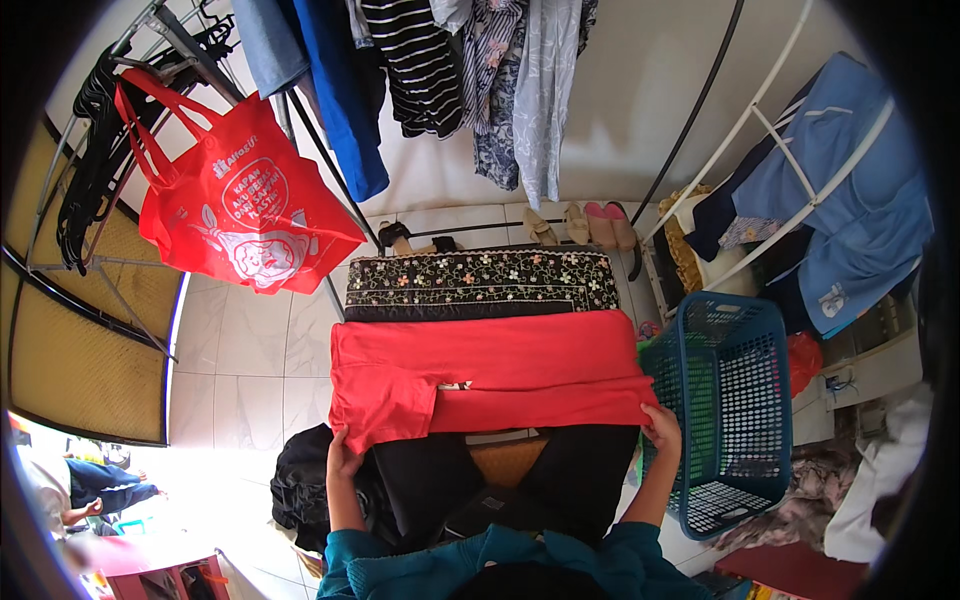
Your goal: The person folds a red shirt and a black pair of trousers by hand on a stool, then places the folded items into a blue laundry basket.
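Observation:
A red T-shirt (510, 356) is spread sideways before me, partly folded along its length, with a sleeve (394, 401) lying on top at the left. My left hand (345, 454) grips the shirt's near left corner by that sleeve. At the near right corner, my right hand (661, 429) pinches the cloth's edge. A little dark and white print shows near the shirt's middle; the rest of it is hidden by the fold. Beyond the shirt lies a black cloth with floral embroidery (480, 281), its near part covered by the shirt.
A blue plastic laundry basket (731, 307) stands close by my right arm. Black cloth (300, 480) is heaped at my left. A red tote bag (255, 202) hangs from a metal rack at the far left. Clothes (412, 67) hang overhead. Another person (97, 484) sits at the lower left.

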`<action>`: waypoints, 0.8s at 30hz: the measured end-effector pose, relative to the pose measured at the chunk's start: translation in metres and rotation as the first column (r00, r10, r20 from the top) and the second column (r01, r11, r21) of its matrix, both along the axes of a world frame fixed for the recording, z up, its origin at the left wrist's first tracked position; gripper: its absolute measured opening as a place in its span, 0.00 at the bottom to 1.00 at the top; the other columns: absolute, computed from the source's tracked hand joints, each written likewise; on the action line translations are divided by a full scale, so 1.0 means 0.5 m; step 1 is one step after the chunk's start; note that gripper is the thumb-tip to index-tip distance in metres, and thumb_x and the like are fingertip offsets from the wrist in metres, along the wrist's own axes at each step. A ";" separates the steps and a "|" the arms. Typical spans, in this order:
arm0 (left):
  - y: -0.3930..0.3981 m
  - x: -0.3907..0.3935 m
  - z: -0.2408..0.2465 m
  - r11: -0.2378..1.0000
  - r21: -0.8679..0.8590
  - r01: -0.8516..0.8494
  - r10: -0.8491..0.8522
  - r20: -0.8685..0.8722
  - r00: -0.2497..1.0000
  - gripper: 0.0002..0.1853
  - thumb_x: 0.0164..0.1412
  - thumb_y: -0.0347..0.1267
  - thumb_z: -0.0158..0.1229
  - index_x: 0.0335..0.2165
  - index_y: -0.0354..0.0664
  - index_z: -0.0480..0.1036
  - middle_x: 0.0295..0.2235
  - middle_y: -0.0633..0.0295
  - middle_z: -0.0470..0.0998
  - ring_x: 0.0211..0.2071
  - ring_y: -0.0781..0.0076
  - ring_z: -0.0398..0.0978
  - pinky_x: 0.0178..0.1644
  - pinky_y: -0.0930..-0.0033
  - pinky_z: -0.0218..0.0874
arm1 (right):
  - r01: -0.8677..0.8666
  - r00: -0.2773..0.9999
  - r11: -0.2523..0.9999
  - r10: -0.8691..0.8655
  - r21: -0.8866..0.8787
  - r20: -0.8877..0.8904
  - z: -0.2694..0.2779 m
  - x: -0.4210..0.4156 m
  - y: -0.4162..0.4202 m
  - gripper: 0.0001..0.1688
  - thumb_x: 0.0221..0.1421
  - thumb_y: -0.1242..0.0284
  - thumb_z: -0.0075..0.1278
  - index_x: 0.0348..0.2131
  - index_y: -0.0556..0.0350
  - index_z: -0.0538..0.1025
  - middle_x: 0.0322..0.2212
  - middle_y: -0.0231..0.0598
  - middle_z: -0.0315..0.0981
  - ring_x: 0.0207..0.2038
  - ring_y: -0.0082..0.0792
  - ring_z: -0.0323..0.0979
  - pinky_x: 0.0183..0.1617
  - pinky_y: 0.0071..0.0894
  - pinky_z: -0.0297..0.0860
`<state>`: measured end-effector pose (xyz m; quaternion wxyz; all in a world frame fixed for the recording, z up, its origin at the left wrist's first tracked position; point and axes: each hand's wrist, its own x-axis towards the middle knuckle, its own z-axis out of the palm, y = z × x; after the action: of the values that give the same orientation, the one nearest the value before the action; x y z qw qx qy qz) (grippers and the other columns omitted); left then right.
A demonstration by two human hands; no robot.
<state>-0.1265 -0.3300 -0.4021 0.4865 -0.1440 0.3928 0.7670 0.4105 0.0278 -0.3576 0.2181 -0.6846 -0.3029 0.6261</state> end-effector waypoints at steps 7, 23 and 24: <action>0.002 -0.044 0.037 0.986 -0.042 -0.161 0.151 -0.179 0.972 0.15 0.56 0.30 0.53 0.42 0.38 0.67 0.40 0.59 0.74 0.40 0.65 0.73 0.43 0.64 0.67 | 0.420 0.839 0.874 -0.272 0.243 -0.471 0.022 -0.041 0.014 0.16 0.55 0.75 0.49 0.44 0.52 0.70 0.37 0.24 0.68 0.33 0.16 0.67 0.29 0.14 0.65; 0.317 -0.238 -0.013 0.876 -0.132 -0.464 0.462 -0.051 0.886 0.12 0.61 0.28 0.43 0.35 0.23 0.63 0.39 0.44 0.68 0.44 0.54 0.68 0.50 0.67 0.66 | 0.401 0.831 0.879 -0.230 0.257 -0.506 -0.084 -0.176 0.240 0.16 0.51 0.81 0.50 0.41 0.69 0.68 0.38 0.45 0.69 0.42 0.36 0.71 0.48 0.25 0.71; 0.300 -0.241 -0.015 0.872 -0.130 -0.472 0.468 -0.067 0.881 0.13 0.61 0.28 0.43 0.36 0.23 0.63 0.39 0.44 0.67 0.44 0.54 0.68 0.50 0.67 0.66 | 0.347 0.889 0.874 -0.190 0.340 -0.417 -0.075 -0.184 0.234 0.18 0.52 0.80 0.50 0.43 0.71 0.67 0.38 0.45 0.69 0.40 0.35 0.72 0.47 0.25 0.71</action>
<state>-0.2471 -0.1800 -0.4096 0.2674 -0.2567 0.4079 0.8344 0.3184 0.1446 -0.3949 0.4945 -0.5295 -0.2794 0.6301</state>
